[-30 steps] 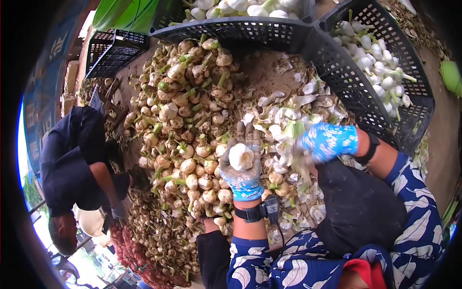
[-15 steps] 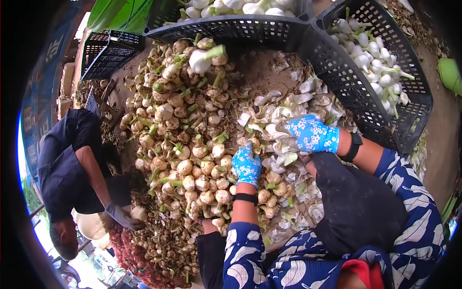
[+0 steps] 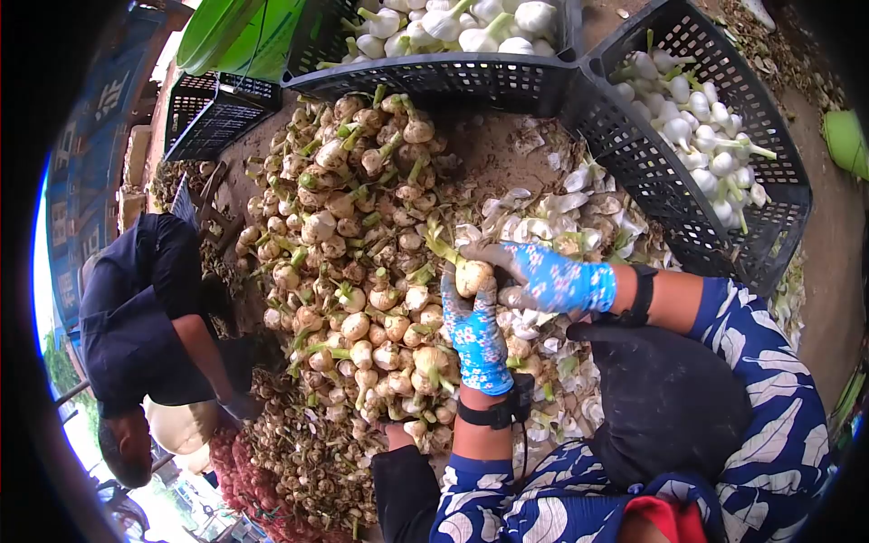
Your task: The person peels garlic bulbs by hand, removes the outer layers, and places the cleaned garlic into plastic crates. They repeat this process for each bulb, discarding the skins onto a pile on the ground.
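A garlic bulb [image 3: 472, 278] with dirty outer skin and a green stem stub is between my two hands, above the pile's right edge. My left hand [image 3: 475, 339], in a blue flowered glove, grips it from below. From the right, my right hand [image 3: 548, 276], in a matching glove, has its soiled fingers closed against the bulb's side; they are slightly blurred. Unpeeled garlic bulbs [image 3: 353, 326] with short green stems are heaped to the left. Loose white peeled skins [image 3: 579, 204] lie under and beyond my right hand.
Black plastic crates hold clean white garlic: one at the back [image 3: 434, 72], another at the right [image 3: 670, 172]. A co-worker [image 3: 149, 312] bends over at the left, near a red mesh sack [image 3: 240, 480]. A green container [image 3: 240, 41] and a green bowl [image 3: 846, 143] stand farther off.
My left hand has lifted a bulb from the heap, and my right hand has come left onto it. A white bulb in mid-air near the back crate is gone from there.
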Tool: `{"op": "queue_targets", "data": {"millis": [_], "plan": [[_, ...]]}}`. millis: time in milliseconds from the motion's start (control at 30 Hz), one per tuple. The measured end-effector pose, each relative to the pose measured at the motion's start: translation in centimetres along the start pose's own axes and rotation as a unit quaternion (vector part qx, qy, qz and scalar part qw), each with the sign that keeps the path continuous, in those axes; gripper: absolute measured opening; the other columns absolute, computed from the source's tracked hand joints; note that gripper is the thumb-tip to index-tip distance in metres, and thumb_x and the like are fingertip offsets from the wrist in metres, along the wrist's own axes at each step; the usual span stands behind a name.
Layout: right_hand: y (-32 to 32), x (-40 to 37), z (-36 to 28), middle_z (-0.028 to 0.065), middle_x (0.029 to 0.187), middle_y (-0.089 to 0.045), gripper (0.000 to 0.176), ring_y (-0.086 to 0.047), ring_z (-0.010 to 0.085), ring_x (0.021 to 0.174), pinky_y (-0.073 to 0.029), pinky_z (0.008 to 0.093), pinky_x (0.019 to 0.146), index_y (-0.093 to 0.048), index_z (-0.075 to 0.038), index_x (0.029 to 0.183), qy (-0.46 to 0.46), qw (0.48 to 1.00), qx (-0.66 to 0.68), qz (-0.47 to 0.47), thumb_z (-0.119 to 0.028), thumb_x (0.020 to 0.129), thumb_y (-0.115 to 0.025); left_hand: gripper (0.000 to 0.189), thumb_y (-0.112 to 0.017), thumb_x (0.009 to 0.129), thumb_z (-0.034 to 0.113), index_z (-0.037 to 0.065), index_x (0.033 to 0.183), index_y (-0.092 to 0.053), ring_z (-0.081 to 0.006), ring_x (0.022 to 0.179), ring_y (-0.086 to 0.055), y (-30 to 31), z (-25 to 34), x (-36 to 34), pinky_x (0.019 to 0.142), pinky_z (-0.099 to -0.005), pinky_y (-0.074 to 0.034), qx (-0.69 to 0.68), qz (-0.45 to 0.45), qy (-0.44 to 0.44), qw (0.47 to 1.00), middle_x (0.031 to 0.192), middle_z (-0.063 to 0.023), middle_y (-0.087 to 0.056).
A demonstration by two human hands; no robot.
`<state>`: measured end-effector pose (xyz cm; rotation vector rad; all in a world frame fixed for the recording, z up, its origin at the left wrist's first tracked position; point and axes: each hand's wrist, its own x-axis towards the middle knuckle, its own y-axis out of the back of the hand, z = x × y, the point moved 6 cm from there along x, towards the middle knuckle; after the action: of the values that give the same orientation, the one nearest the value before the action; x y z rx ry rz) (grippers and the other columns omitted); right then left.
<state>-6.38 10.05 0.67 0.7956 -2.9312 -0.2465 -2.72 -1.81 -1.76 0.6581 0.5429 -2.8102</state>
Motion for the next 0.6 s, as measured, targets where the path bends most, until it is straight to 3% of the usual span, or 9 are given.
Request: {"op": "queue_targets", "data": {"millis": [67,133,233,267,300,367,433,533,600], "plan": [[1.6,0.0,-0.3,0.0144,0.124,-0.049,0.066,-0.055,0.0217,0.103,-0.045,0.0331,0.088,-0.036,-0.004,0.134,-0.114,0.989,0.098,0.0,-0.037,0.084,-0.062,0.063,-0.065,0.081,0.004,-0.001,0.135,-0.032,-0.0184,0.105,-0.052,-0.4,1.0,0.1,0.089,-0.0309,-0.045,0.054,-0.006,-0.039,0.998,0.121,-0.0134,-0.049],[3.3,0.2,-0.3,0.0168,0.121,-0.054,0.058,-0.051,0.0246,0.112,-0.04,0.0349,0.094,-0.047,-0.001,0.125,-0.107,0.985,0.136,0.022,-0.039,0.084,-0.061,0.066,-0.066,0.074,-0.004,0.001,0.133,-0.037,-0.0203,0.11,-0.049,-0.2,2.1,0.2,0.095,-0.0326,-0.041,0.242,-0.028,-0.137,0.96,0.121,-0.0126,-0.047],[3.0,-0.3,-0.8,0.015,0.11,-0.06,0.051,-0.057,0.0262,0.101,-0.044,0.035,0.087,-0.054,-0.002,0.117,-0.166,0.977,0.136,0.003,-0.04,0.084,-0.06,0.071,-0.068,0.066,-0.004,0.011,0.132,-0.044,-0.0288,0.105,-0.052,-3.4,5.1,-1.6,0.087,-0.0361,-0.044,0.532,-0.118,-0.348,0.763,0.114,-0.0159,-0.05],[3.2,-0.2,-0.9,0.0146,0.105,-0.061,0.038,-0.059,0.0292,0.093,-0.046,0.036,0.081,-0.056,-0.005,0.115,-0.103,0.995,0.005,-0.001,-0.032,0.087,-0.057,0.074,-0.071,0.062,-0.002,0.011,0.13,-0.046,-0.0318,0.103,-0.052,-3.9,5.5,-1.8,0.085,-0.0378,-0.044,0.533,-0.108,-0.357,0.759,0.113,-0.016,-0.05],[3.3,-0.5,-0.5,0.0146,0.105,-0.061,0.038,-0.059,0.0292,0.093,-0.046,0.036,0.081,-0.056,-0.005,0.115,-0.105,0.994,0.004,0.0,-0.032,0.087,-0.057,0.074,-0.071,0.062,-0.002,0.011,0.13,-0.046,-0.0318,0.103,-0.052,-4.1,5.6,-2.0,0.085,-0.0378,-0.044,0.532,-0.109,-0.357,0.76,0.113,-0.016,-0.05],[3.5,-1.3,-2.3,0.015,0.1,-0.061,0.029,-0.058,0.0318,0.087,-0.047,0.0388,0.075,-0.058,-0.008,0.113,0.114,0.976,-0.183,0.021,-0.023,0.09,-0.051,0.071,-0.072,0.061,-0.002,0.011,0.127,-0.049,-0.0313,0.103,-0.052,-3.3,5.8,-2.0,0.086,-0.0381,-0.044,0.466,-0.09,-0.304,0.826,0.113,-0.0162,-0.05],[2.9,-1.6,-1.4,0.0146,0.097,-0.061,0.027,-0.058,0.031,0.082,-0.046,0.04,0.07,-0.057,-0.009,0.114,0.125,0.966,-0.228,0.008,-0.017,0.091,-0.045,0.069,-0.073,0.062,-0.001,0.011,0.126,-0.05,-0.031,0.102,-0.052,-3.5,6.0,-2.6,0.087,-0.038,-0.044,0.477,-0.089,-0.322,0.813,0.113,-0.0157,-0.05],[3.2,-2.2,-2.8,0.0173,0.087,-0.059,0.027,-0.057,0.033,0.074,-0.045,0.0413,0.062,-0.058,-0.01,0.112,0.172,0.946,-0.272,0.029,-0.015,0.088,-0.047,0.062,-0.073,0.067,-0.003,0.004,0.124,-0.049,-0.0249,0.114,-0.047,-2.3,5.2,-2.4,0.097,-0.0364,-0.039,0.409,-0.079,-0.301,0.858,0.124,-0.0112,-0.044],[2.9,-2.3,-2.8,0.017,0.083,-0.058,0.024,-0.057,0.0342,0.072,-0.044,0.0424,0.06,-0.059,-0.009,0.108,0.16,0.947,-0.279,0.024,-0.016,0.088,-0.049,0.063,-0.073,0.065,-0.001,0.008,0.124,-0.05,-0.0268,0.109,-0.049,-2.1,5.2,-2.2,0.093,-0.0369,-0.041,0.4,-0.081,-0.306,0.86,0.12,-0.0127,-0.046]]}}
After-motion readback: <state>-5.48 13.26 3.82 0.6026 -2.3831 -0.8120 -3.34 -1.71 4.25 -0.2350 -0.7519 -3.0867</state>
